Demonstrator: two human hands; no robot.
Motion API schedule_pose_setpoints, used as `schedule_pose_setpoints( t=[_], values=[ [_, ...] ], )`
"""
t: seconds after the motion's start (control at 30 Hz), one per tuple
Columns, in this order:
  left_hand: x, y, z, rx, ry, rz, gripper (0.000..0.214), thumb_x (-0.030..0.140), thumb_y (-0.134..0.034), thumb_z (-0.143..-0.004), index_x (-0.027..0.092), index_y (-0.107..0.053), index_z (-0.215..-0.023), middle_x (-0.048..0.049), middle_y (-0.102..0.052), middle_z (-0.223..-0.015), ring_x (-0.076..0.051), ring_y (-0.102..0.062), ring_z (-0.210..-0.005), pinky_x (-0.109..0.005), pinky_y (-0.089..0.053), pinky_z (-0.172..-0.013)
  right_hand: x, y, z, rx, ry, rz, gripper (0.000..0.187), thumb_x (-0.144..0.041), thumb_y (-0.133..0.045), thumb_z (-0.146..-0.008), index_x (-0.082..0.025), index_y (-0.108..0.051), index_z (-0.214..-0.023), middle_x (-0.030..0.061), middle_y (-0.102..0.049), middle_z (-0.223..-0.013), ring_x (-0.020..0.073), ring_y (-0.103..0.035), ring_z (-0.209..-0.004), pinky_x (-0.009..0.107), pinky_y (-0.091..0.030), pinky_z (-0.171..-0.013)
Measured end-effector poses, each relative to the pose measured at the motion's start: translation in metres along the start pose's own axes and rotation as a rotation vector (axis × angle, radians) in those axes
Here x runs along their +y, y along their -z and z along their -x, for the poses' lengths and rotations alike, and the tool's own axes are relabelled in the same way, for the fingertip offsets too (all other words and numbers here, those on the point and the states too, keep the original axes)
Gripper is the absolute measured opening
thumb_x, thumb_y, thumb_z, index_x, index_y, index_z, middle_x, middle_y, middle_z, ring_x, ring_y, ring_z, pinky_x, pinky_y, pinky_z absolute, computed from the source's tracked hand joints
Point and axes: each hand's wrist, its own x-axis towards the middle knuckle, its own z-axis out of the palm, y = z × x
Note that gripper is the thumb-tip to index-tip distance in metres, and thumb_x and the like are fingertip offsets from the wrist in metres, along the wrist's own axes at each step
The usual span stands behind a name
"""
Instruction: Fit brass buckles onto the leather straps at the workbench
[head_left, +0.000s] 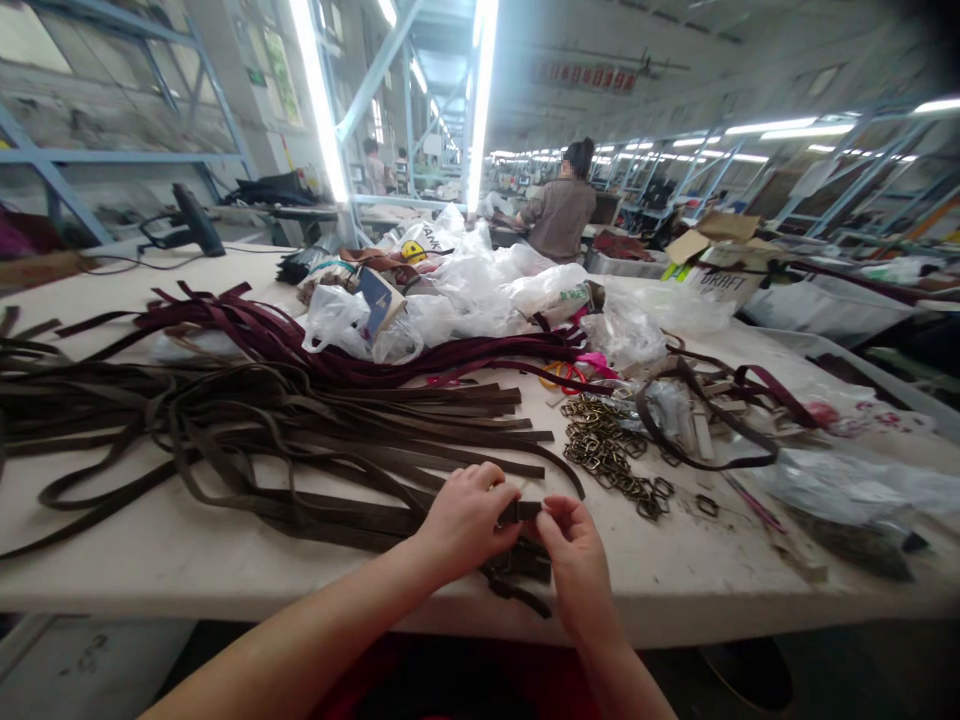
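Near the table's front edge, my left hand (466, 520) is closed on a dark brown strap (529, 511). The strap's short end sticks out to the right, where my right hand (576, 548) pinches it between thumb and fingers. Whether a buckle sits on the strap under my fingers I cannot make out. Below my hands, more brown strap ends (529, 590) hang close to the edge. A large bundle of brown straps (247, 430) spreads to the left. To the right lies a pile of bronze-coloured metal buckles (604, 445), with one loose buckle (706, 505) apart from it.
Burgundy straps (405, 365) lie behind the brown ones. White plastic bags (480, 280) are heaped at the back. Right of the buckles are a looped strap (701, 455), a pen-like stick (754, 502) and a clear bag (847, 500). A person (562, 210) stands beyond the table.
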Motion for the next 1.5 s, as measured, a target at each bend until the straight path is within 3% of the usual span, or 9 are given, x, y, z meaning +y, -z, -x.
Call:
schedule_pose_setpoints(
  t=[0.13, 0.37, 0.5, 0.63, 0.73, 0.87, 1.13, 1.33, 1.5],
  values=[
    [-0.001, -0.004, -0.002, -0.061, -0.014, 0.109, 0.023, 0.028, -0.062, -0.068, 0.02, -0.055, -0.088, -0.0044, -0.057, -0.1, -0.021, -0.051, -0.095, -0.033, -0.039, -0.084, -0.007, 0.013, -0.001, 0.07, -0.107, -0.153, 0.03, -0.031, -0.067, -0.064, -0.02, -0.049, -0.086, -0.0037, -0.054, -0.077, 0.011, -0.055, -0.067, 0.023, -0.048, -0.062],
    [-0.023, -0.002, 0.0, -0.299, 0.058, 0.24, 0.032, 0.034, -0.06, -0.073, 0.021, -0.053, -0.101, -0.0015, -0.061, -0.089, -0.018, -0.056, -0.081, -0.026, -0.041, -0.07, -0.009, 0.039, -0.003, 0.135, -0.158, -0.244, 0.031, -0.03, -0.066, -0.064, -0.021, -0.048, -0.088, -0.003, -0.055, -0.078, 0.0111, -0.056, -0.066, 0.025, -0.05, -0.062],
    [-0.028, 0.012, 0.0, -0.252, 0.008, 0.199, 0.023, 0.036, -0.054, -0.078, 0.021, -0.057, -0.096, -0.0019, -0.06, -0.09, -0.016, -0.055, -0.082, -0.024, -0.039, -0.071, -0.011, 0.043, -0.002, 0.017, 0.176, 0.259, 0.035, -0.039, -0.057, -0.074, -0.02, -0.05, -0.103, 0.0063, -0.056, -0.1, 0.0219, -0.054, -0.092, 0.04, -0.045, -0.082],
    [-0.026, 0.017, 0.004, -0.255, -0.045, 0.147, 0.025, 0.04, -0.051, -0.08, 0.02, -0.059, -0.095, -0.0025, -0.06, -0.087, -0.017, -0.055, -0.08, -0.024, -0.039, -0.069, -0.019, 0.02, 0.001, -0.317, 0.622, 0.783, 0.045, -0.036, -0.057, -0.077, -0.021, -0.046, -0.117, 0.01, -0.052, -0.116, 0.0266, -0.045, -0.109, 0.047, -0.03, -0.097],
    [-0.031, 0.015, 0.014, -0.263, -0.025, 0.095, 0.028, 0.043, -0.049, -0.081, 0.02, -0.06, -0.093, -0.0039, -0.061, -0.085, -0.018, -0.055, -0.08, -0.024, -0.039, -0.069, -0.017, 0.002, 0.003, -0.519, 0.662, 0.96, 0.028, -0.031, -0.047, -0.084, -0.019, -0.051, -0.109, 0.0089, -0.059, -0.097, 0.0236, -0.054, -0.09, 0.041, -0.041, -0.083],
    [-0.053, 0.015, 0.033, -0.322, 0.034, 0.04, 0.03, 0.045, -0.047, -0.081, 0.02, -0.062, -0.087, -0.0036, -0.063, -0.08, -0.018, -0.056, -0.076, -0.023, -0.039, -0.067, -0.008, -0.004, 0.004, -0.589, 0.635, 1.152, 0.023, -0.025, -0.043, -0.085, -0.018, -0.056, -0.103, 0.0084, -0.058, -0.088, 0.0222, -0.055, -0.077, 0.033, -0.044, -0.065],
    [-0.081, 0.041, 0.022, -0.317, 0.08, 0.03, 0.033, 0.04, -0.034, -0.088, 0.022, -0.06, -0.099, -0.0029, -0.063, -0.095, -0.016, -0.056, -0.088, -0.023, -0.039, -0.075, 0.0, 0.002, -0.006, -0.56, 0.67, 1.254, 0.027, -0.027, -0.05, -0.082, -0.018, -0.054, -0.107, 0.0083, -0.056, -0.088, 0.0236, -0.053, -0.081, 0.034, -0.043, -0.069],
    [-0.105, 0.012, -0.016, -0.296, 0.002, -0.42, 0.016, 0.014, -0.046, -0.078, 0.012, -0.062, -0.078, -0.0126, -0.061, -0.082, -0.023, -0.056, -0.077, -0.032, -0.039, -0.07, -0.003, 0.002, -0.004, -0.529, 0.679, 1.187, 0.029, -0.028, -0.054, -0.08, -0.018, -0.054, -0.107, 0.0096, -0.057, -0.092, 0.0243, -0.052, -0.085, 0.036, -0.043, -0.074],
    [-0.094, -0.001, -0.028, -0.26, -0.002, -0.249, 0.02, 0.018, -0.04, -0.081, 0.015, -0.06, -0.079, -0.0081, -0.06, -0.079, -0.019, -0.056, -0.075, -0.029, -0.039, -0.073, -0.002, 0.043, -0.023, -0.298, 0.589, 1.016, 0.023, -0.029, -0.045, -0.084, -0.019, -0.055, -0.102, 0.0079, -0.057, -0.092, 0.0203, -0.053, -0.083, 0.034, -0.043, -0.075]
  ],
)
